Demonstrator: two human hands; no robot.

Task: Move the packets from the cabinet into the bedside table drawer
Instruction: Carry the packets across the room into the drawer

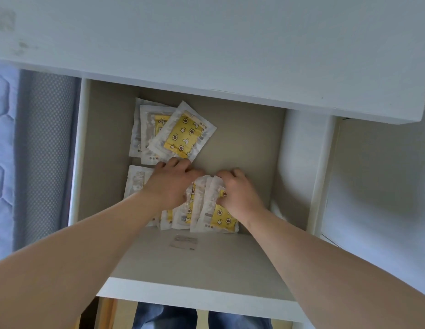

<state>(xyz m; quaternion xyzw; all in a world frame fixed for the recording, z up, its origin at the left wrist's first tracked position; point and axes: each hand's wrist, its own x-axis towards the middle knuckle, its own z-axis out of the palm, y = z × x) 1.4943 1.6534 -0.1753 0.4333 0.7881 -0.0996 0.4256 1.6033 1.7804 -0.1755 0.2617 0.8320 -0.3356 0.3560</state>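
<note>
Closest to my feed are the jeans (166,317) of the person standing at the drawer (197,295), whose white front panel crosses the bottom of the view. Its beige floor is bare just behind that panel except for a small printed sticker (183,242). Just past the sticker sit the near packets (221,217), a fanned batch standing partly on edge, and both hands are on them. The left hand (173,184) lies over the batch's left part with its fingers curled down past the far edge. The right hand (237,195) clasps the right end, fingers hooked over the top and thumb pressed into the front face. I judge the 2 hands bracket the batch like this to keep the slippery wrappers together while setting them down flat. So the packets are under and between the hands, in contact with both. Beyond the left knuckles, almost touching them, the far packets (183,134) lie in a loose overlapping pile toward the drawer's back left. The bedside tabletop (206,43) overhangs the back of the drawer, and a quilted mattress (2,138) runs along the left edge.
</note>
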